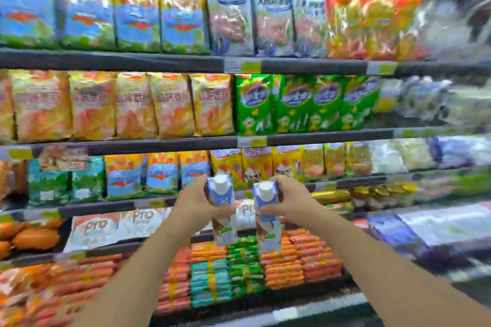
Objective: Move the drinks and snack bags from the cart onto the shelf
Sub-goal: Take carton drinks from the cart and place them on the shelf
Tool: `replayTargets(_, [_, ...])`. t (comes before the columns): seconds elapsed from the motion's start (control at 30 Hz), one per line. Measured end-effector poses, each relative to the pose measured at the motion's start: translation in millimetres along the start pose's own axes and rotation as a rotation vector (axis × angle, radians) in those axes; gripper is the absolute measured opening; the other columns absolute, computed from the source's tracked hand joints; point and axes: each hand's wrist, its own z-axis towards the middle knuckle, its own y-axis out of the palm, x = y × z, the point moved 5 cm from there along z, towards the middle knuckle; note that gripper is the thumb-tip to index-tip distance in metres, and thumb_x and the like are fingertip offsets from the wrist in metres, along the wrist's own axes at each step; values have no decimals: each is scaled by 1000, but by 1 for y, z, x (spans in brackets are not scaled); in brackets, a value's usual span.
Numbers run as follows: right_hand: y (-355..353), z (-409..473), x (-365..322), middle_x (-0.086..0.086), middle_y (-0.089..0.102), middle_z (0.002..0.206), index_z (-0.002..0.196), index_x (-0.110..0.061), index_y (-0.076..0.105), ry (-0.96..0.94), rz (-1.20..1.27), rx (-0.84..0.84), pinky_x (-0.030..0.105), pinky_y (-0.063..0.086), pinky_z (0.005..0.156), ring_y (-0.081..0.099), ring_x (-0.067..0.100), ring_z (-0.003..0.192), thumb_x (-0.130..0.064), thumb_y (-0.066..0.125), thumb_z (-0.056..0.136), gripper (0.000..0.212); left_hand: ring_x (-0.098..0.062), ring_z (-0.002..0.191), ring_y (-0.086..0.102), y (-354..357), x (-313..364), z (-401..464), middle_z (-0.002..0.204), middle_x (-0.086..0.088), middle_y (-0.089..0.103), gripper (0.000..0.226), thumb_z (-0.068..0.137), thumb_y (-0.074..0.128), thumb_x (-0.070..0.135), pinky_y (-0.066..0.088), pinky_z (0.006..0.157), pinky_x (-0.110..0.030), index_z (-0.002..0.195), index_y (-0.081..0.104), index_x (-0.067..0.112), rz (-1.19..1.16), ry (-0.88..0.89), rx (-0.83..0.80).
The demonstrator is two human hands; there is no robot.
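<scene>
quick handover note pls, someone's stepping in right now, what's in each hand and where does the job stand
Left hand: grips a blue-and-white drink carton with a white cap, upright, in the air.
Right hand: grips a second matching carton, also upright and in the air.
Both cartons are held side by side in front of the shelf, over the low tiers of packets; neither is set down.
The cart is out of view, so what remains in it cannot be told.
Left to do: place both cartons on the shelf, then go back for more.

Two bare forearms, no sleeves, left hand (195, 200) and right hand (288, 198) ungloved.
</scene>
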Motion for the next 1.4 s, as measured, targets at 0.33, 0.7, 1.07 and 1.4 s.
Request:
replayTargets(0.33, [-184, -41, 163, -2, 68, 108, 114, -19, 60, 186, 161, 223, 40, 57, 88, 67, 15, 98, -26, 87, 70, 53, 0, 84, 57, 228, 133, 73, 99, 16, 59, 58, 66, 91, 34, 47, 64, -19, 110, 54, 25, 86, 167, -252])
replayTargets(0.7, [-368, -94, 303, 4, 72, 102, 111, -17, 64, 274, 196, 446, 50, 55, 89, 69, 23, 96, -46, 85, 54, 68, -1, 82, 60, 435, 286, 122, 92, 17, 64, 55, 60, 93, 37, 55, 79, -34, 101, 58, 28, 161, 335, -333])
replayTargets(1.07, [-473, -40, 379, 7, 71, 105, 109, -14, 63, 281, 169, 558, 48, 54, 92, 68, 23, 99, -20, 86, 71, 45, -14, 86, 64, 530, 363, 218, 93, 7, 65, 62, 57, 92, 40, 59, 75, -42, 102, 54, 20, 166, 425, -310])
replayTargets(1.4, [-559, 78, 394, -2, 70, 103, 102, -26, 63, 198, 143, 608, 42, 56, 89, 67, 17, 98, -24, 87, 72, 39, -16, 89, 64, 536, 437, 342, 96, 4, 66, 63, 62, 90, 42, 54, 80, -37, 105, 52, 17, 133, 475, -227])
